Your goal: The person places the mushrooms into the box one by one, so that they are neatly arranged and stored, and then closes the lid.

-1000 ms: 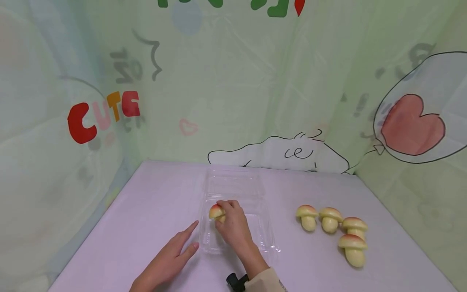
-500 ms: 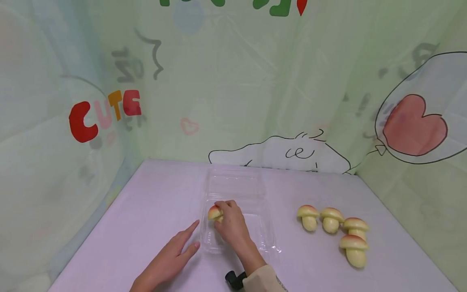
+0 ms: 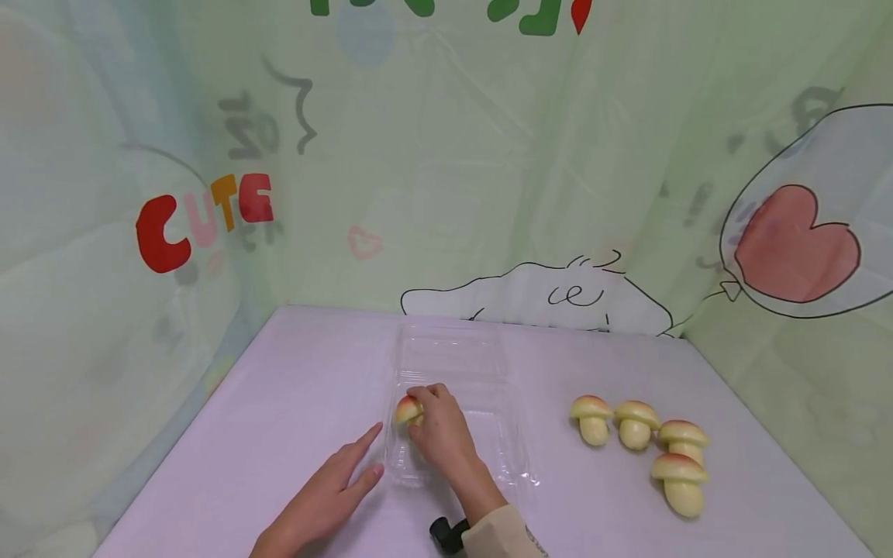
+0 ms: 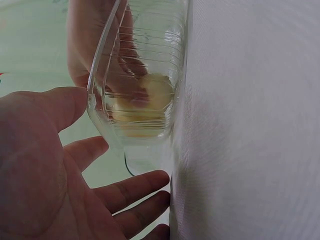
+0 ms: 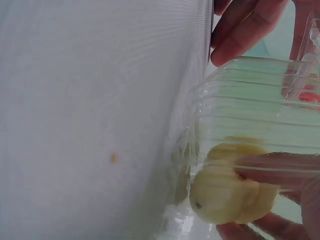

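My right hand [image 3: 444, 435] grips a toy mushroom [image 3: 408, 411] with a red-tinged cap and pale yellow stem. It holds the mushroom low in the left part of a clear plastic clamshell box [image 3: 518, 446], whose lid [image 3: 452, 353] lies folded back. Through the clear wall in the right wrist view, fingers sit on both sides of the mushroom [image 5: 220, 195]. My left hand [image 3: 328, 496] rests by the box's left side, fingers spread and extended. In the left wrist view its thumb [image 4: 65, 102] is at the box's rim; contact is hard to tell.
Several similar mushrooms [image 3: 635, 426] stand in a group on the right of the pale table [image 3: 307, 372]. A black object [image 3: 446, 535] shows beside the right sleeve [image 3: 498, 535]. Printed cloth walls [image 3: 453, 155] enclose the table at the back and sides.
My right hand has shifted slightly left with the mushroom, closer to the box's left wall. The left hand keeps its place beside the box.
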